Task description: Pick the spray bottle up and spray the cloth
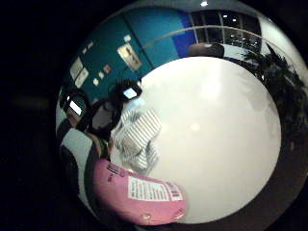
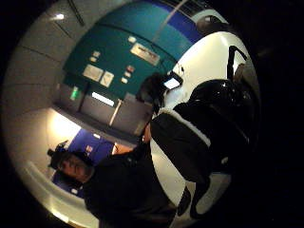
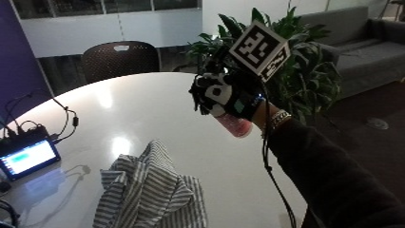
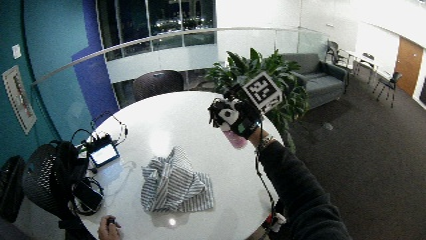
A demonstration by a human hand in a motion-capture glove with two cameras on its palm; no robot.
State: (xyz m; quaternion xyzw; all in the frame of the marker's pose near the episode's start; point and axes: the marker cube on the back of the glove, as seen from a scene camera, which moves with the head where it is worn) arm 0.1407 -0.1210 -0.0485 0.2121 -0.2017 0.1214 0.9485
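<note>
Gloved right hand (image 3: 225, 97) raised above the worktop (image 3: 145, 109), with the forearm in a dark sleeve (image 3: 329, 180) rising from the lower right of the outside view. The wrist is bent so that the back of the hand faces the camera. The fingers are curled round the pink spray bottle (image 3: 233, 124), whose lower body projects below the palm. The bare left hand (image 4: 110, 228) rests at the near edge of the worktop in the wide outside view, fingers loosely bent.
</note>
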